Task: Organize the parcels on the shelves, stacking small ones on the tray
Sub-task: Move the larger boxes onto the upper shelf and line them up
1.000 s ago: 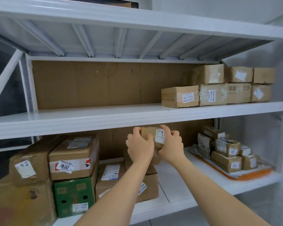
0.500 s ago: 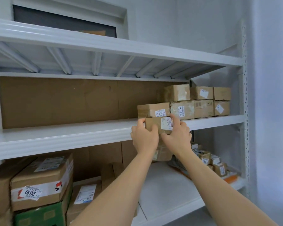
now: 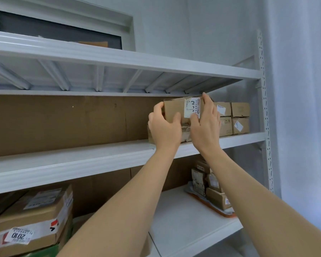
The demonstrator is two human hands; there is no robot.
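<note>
I hold a brown cardboard parcel (image 3: pixel 176 110) with a white label between both hands, up at the middle shelf (image 3: pixel 82 160). My left hand (image 3: pixel 164 127) grips its left end and my right hand (image 3: pixel 205 127) its right end. The parcel sits on top of another box (image 3: pixel 185 134), at the left end of a stack of parcels (image 3: pixel 233 118). On the lower shelf, an orange tray (image 3: pixel 214 210) carries several small parcels (image 3: pixel 202 179), partly hidden behind my right forearm.
Large boxes (image 3: pixel 32 219) stand on the lower shelf at left, one labelled 2010. The left part of the middle shelf is bare, backed by brown cardboard (image 3: pixel 63 123). The top shelf (image 3: pixel 119 58) and a white upright (image 3: pixel 265 108) frame the space.
Both hands lifted the parcel from the lower shelf up to the middle shelf and onto the leftmost box of the stack. My view tilted upward.
</note>
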